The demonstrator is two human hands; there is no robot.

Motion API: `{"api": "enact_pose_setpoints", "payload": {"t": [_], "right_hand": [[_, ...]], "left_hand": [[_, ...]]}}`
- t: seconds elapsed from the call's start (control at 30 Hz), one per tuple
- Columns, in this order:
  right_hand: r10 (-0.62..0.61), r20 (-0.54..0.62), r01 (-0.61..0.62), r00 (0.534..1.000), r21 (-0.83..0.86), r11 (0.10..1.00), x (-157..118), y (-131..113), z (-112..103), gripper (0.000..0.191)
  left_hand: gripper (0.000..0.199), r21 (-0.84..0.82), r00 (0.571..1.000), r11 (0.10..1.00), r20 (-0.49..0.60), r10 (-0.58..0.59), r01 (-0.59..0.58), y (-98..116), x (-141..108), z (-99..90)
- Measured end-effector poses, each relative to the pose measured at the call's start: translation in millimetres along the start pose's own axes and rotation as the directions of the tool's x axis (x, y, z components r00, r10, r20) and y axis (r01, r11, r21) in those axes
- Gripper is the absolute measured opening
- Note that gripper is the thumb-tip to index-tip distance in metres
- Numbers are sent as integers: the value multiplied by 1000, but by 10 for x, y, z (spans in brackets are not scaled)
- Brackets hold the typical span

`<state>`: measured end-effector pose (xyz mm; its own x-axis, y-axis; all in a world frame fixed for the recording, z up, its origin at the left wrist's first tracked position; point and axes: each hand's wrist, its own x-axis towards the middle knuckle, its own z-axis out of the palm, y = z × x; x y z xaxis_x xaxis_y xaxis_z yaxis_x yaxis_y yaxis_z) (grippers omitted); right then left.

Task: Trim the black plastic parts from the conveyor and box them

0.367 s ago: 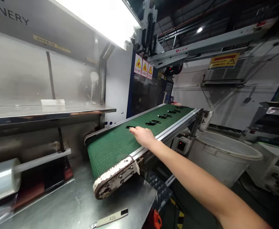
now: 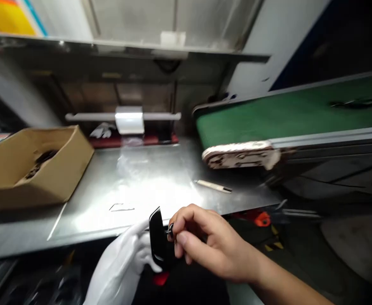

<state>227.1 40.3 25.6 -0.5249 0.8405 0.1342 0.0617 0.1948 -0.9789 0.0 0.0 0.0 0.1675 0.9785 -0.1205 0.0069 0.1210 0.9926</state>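
Note:
A glossy black plastic part (image 2: 156,237), long and flat with a small hooked stem on one side, is held upright between my hands near the table's front edge. My left hand (image 2: 122,258), in a white glove, has its fingers against the part's left side and is closed on it. My bare right hand (image 2: 209,243) pinches the stem from the right between thumb and fingers. Behind them on the metal table (image 2: 157,169) lies a thin cream-handled craft knife (image 2: 214,185). A thin dark outline, its kind unclear, shows on the tabletop to the left.
A cardboard box (image 2: 68,169) with dark parts in it stands at left. A clear film roll (image 2: 129,120) hangs on a rod at the back. At right, the green conveyor belt (image 2: 252,120) carries dark parts, blurred. A metal shelf (image 2: 205,53) crosses above. Something orange (image 2: 262,219) sits below the table's right side.
The view has swung left and down to the table. My right hand has come from the belt with a black part. My gloved left hand has entered view at the part.

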Motion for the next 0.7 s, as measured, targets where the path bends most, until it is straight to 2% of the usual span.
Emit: {"api": "enact_pose_setpoints", "payload": {"t": [0.03,0.07,0.1,0.17,0.3,0.43,0.57,0.7], "right_hand": [[104,33,-107,994,113,988,7,80,133,6],[170,58,-177,984,167,970,19,155,237,6],[196,70,-206,978,181,962,34,223,316,7],[191,78,-202,978,164,966,59,330,416,6],[162,88,-170,983,87,982,88,440,492,4],[174,79,-179,982,64,982,100,472,577,3],[255,30,-257,966,180,950,58,478,720,8],[355,-16,-329,935,340,881,-31,518,808,19]], "left_hand": [[49,-285,994,957,104,-31,60,-58,-54,-7],[50,-475,985,871,169,-46,122,-135,-83,-18],[50,-603,977,782,210,-34,157,-224,-101,-34],[49,-728,975,662,222,-18,178,-407,-134,-77],[47,-789,976,586,219,-13,184,-646,-215,-137],[44,-806,977,570,212,21,163,-698,-248,-153],[43,-831,976,531,215,33,165,-719,-262,-158],[42,-852,977,491,213,13,179,-757,-300,-113]]}}
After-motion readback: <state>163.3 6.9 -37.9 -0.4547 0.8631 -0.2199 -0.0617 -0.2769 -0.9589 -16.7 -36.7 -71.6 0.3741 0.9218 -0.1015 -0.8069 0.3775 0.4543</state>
